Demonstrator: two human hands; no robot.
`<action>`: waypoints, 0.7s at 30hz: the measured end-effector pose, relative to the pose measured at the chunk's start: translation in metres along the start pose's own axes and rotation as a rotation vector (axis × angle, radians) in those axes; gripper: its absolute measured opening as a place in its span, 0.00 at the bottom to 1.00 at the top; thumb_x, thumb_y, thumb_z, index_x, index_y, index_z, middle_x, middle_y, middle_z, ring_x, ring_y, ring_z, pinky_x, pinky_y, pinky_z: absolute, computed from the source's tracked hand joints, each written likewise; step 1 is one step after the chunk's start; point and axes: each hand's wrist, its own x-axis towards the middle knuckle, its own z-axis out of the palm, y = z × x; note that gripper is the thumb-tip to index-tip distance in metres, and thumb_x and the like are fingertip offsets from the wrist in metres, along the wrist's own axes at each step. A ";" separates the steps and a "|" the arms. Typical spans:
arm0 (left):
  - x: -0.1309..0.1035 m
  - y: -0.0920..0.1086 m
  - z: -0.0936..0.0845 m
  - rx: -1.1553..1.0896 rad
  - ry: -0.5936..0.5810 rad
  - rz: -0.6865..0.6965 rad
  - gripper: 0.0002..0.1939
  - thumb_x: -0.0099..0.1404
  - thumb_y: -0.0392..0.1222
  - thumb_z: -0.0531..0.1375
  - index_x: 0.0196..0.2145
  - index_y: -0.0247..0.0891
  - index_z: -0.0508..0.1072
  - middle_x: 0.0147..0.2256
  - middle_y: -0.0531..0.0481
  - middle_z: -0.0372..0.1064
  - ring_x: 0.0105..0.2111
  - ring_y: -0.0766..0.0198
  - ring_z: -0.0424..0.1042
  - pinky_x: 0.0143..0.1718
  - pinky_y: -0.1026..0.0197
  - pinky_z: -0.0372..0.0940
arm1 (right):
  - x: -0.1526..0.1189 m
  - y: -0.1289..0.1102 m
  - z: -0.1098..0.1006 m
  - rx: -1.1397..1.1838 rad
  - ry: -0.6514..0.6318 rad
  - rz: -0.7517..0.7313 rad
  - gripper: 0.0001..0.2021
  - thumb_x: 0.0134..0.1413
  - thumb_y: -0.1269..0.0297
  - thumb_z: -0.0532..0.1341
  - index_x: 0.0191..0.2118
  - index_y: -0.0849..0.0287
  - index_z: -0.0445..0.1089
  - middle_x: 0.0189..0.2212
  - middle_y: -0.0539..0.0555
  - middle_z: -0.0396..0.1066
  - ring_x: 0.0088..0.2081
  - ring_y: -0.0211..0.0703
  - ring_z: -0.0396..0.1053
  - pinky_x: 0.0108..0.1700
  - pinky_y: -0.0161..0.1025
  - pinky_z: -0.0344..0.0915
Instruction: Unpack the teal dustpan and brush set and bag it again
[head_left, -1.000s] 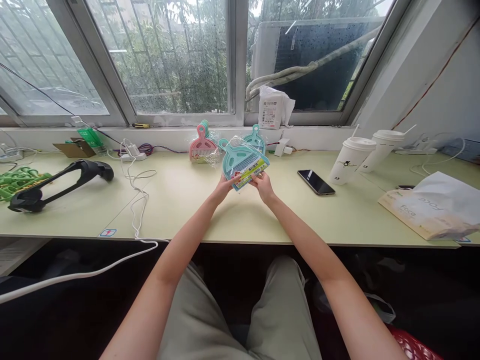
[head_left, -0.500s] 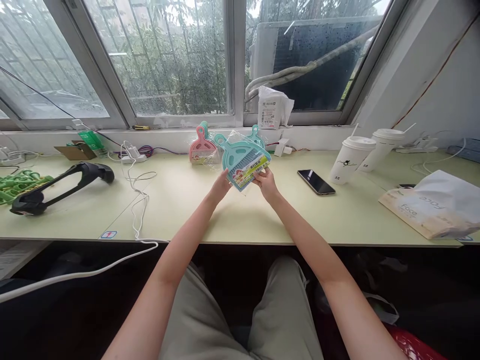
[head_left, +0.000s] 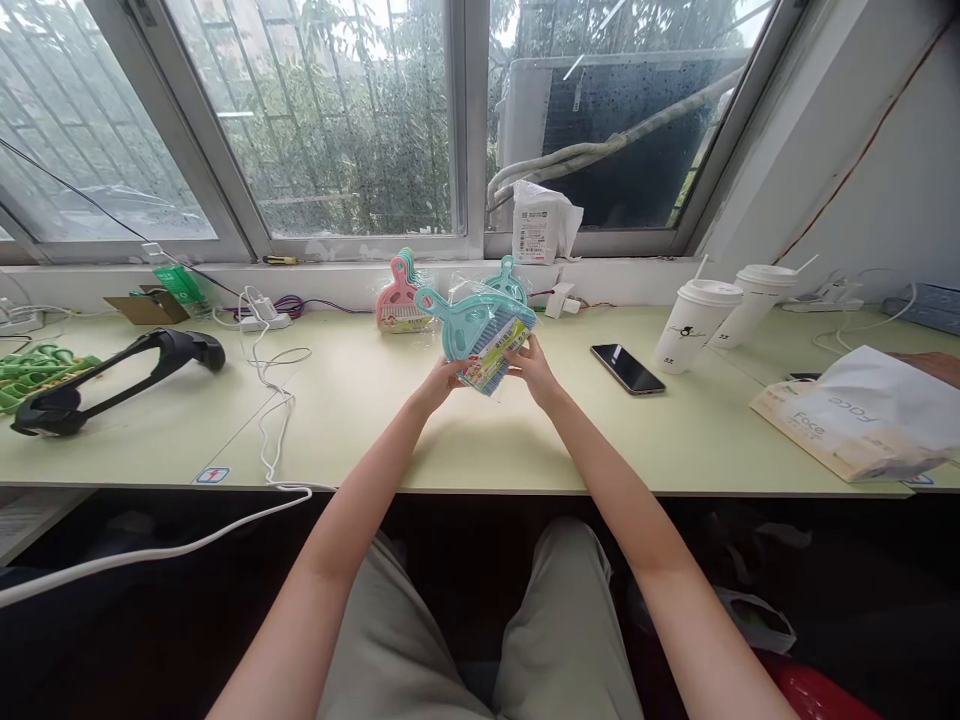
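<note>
Two hands meet above the middle of the bench (head_left: 360, 420): the left hand (head_left: 439, 378) and the right hand (head_left: 534, 365) each have their fingers closed on the lower edge of a teal mini dustpan and brush set (head_left: 480, 325), sealed in a clear plastic wrapper with a printed label. The set is lifted off the bench and tilted, its handle pointing up and to the left.

Just behind it, near the window sill, lie a pink dustpan set (head_left: 397, 300) and another teal dustpan set (head_left: 506, 282), both wrapped. A white packet (head_left: 540, 225) stands on the sill.

To the right lie a black phone (head_left: 627, 368), two lidded paper cups (head_left: 709, 310) with straws, and a white paper bag (head_left: 862, 415). To the left a white cable (head_left: 274, 400) trails across the bench beside a black curved handle (head_left: 112, 375) and green plastic pieces (head_left: 34, 362).
</note>
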 end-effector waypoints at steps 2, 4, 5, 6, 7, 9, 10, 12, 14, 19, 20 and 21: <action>-0.001 0.000 0.001 0.007 -0.026 -0.017 0.23 0.51 0.41 0.66 0.46 0.34 0.72 0.47 0.42 0.74 0.44 0.53 0.74 0.42 0.51 0.71 | 0.001 0.003 0.000 0.037 0.046 0.009 0.24 0.42 0.55 0.70 0.46 0.51 0.65 0.38 0.49 0.74 0.34 0.42 0.74 0.39 0.43 0.73; -0.001 0.000 0.002 0.026 -0.049 -0.036 0.25 0.52 0.41 0.67 0.48 0.36 0.70 0.48 0.43 0.74 0.44 0.52 0.74 0.44 0.50 0.70 | 0.001 0.006 0.001 0.068 0.092 0.025 0.23 0.42 0.51 0.70 0.44 0.53 0.67 0.37 0.50 0.75 0.33 0.41 0.74 0.38 0.41 0.73; -0.001 0.000 0.002 0.034 -0.055 -0.037 0.26 0.52 0.42 0.67 0.49 0.37 0.70 0.48 0.43 0.74 0.45 0.51 0.74 0.45 0.48 0.69 | 0.001 0.007 0.002 0.079 0.105 0.033 0.23 0.41 0.51 0.70 0.42 0.55 0.68 0.37 0.51 0.76 0.34 0.42 0.75 0.38 0.41 0.73; -0.002 0.000 0.002 0.030 -0.059 -0.029 0.26 0.53 0.44 0.66 0.50 0.37 0.69 0.48 0.43 0.74 0.47 0.50 0.73 0.47 0.47 0.68 | 0.001 0.008 0.003 0.090 0.108 0.040 0.23 0.39 0.51 0.71 0.41 0.56 0.69 0.37 0.52 0.76 0.35 0.42 0.75 0.39 0.40 0.73; -0.002 0.001 0.002 0.005 -0.064 -0.015 0.26 0.55 0.48 0.65 0.51 0.37 0.69 0.48 0.43 0.74 0.49 0.48 0.72 0.50 0.46 0.66 | 0.001 0.009 0.003 0.102 0.108 0.041 0.22 0.38 0.52 0.72 0.39 0.57 0.70 0.37 0.53 0.77 0.36 0.43 0.75 0.39 0.40 0.73; -0.002 0.005 -0.001 -0.104 -0.088 0.021 0.29 0.60 0.59 0.60 0.53 0.37 0.69 0.50 0.42 0.73 0.54 0.46 0.68 0.54 0.44 0.63 | 0.001 0.009 0.004 0.133 0.106 0.030 0.22 0.37 0.53 0.73 0.37 0.59 0.72 0.37 0.54 0.77 0.37 0.44 0.75 0.40 0.40 0.73; -0.002 0.007 -0.004 -0.176 -0.100 0.046 0.33 0.61 0.64 0.56 0.54 0.38 0.68 0.51 0.41 0.72 0.57 0.45 0.66 0.56 0.43 0.61 | 0.001 0.008 0.004 0.154 0.110 0.022 0.21 0.36 0.54 0.74 0.36 0.59 0.72 0.37 0.54 0.77 0.37 0.44 0.75 0.41 0.41 0.74; 0.000 0.010 -0.012 -0.313 -0.091 0.105 0.39 0.61 0.70 0.48 0.60 0.40 0.64 0.56 0.42 0.68 0.60 0.46 0.62 0.57 0.43 0.59 | 0.002 0.006 0.004 0.200 0.123 0.014 0.20 0.36 0.55 0.74 0.36 0.58 0.72 0.36 0.53 0.78 0.38 0.45 0.76 0.42 0.42 0.74; 0.006 0.012 -0.022 -0.389 -0.015 0.142 0.41 0.63 0.72 0.43 0.64 0.44 0.57 0.59 0.44 0.64 0.62 0.49 0.59 0.58 0.44 0.58 | 0.003 0.004 0.004 0.238 0.120 0.013 0.20 0.36 0.56 0.74 0.35 0.58 0.72 0.36 0.53 0.78 0.38 0.45 0.76 0.42 0.42 0.74; 0.026 0.007 -0.029 -0.440 0.041 0.085 0.41 0.68 0.66 0.33 0.66 0.37 0.53 0.58 0.41 0.65 0.61 0.49 0.59 0.59 0.44 0.56 | -0.005 0.004 0.019 0.207 0.092 0.074 0.20 0.32 0.57 0.75 0.32 0.61 0.73 0.33 0.54 0.78 0.34 0.45 0.75 0.38 0.43 0.75; 0.029 0.007 -0.025 -0.439 0.005 0.084 0.42 0.67 0.67 0.33 0.65 0.35 0.54 0.57 0.40 0.66 0.61 0.48 0.60 0.58 0.43 0.57 | -0.008 0.006 0.025 0.195 0.108 0.087 0.19 0.32 0.57 0.75 0.32 0.61 0.73 0.32 0.55 0.78 0.33 0.45 0.75 0.38 0.44 0.75; 0.031 0.006 -0.018 -0.415 -0.039 0.078 0.44 0.66 0.69 0.33 0.65 0.34 0.56 0.57 0.39 0.66 0.60 0.46 0.60 0.58 0.42 0.58 | -0.011 0.007 0.031 0.189 0.141 0.092 0.18 0.33 0.58 0.75 0.31 0.61 0.73 0.32 0.55 0.78 0.33 0.45 0.75 0.38 0.44 0.75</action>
